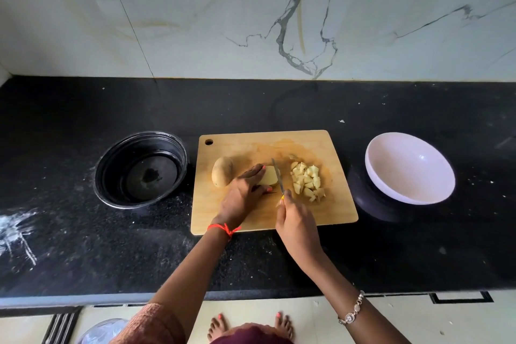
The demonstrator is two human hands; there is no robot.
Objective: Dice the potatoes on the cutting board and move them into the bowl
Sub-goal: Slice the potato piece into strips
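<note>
Head cam: left hand [245,193] clamps a cut potato [268,175] mid cutting board [275,180], right hand [296,227] grips the knife [278,176]. Diced pieces [307,181] sit board-right, white bowl [409,167] beyond.

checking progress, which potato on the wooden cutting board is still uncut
The brown-skinned whole potato at the wooden board's left end. The left hand holds the pale cut potato against the knife; yellow diced pieces lie further right.

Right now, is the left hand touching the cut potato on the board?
Touching. The head view shows the left hand holding the cut potato between fingers and thumb.
</note>
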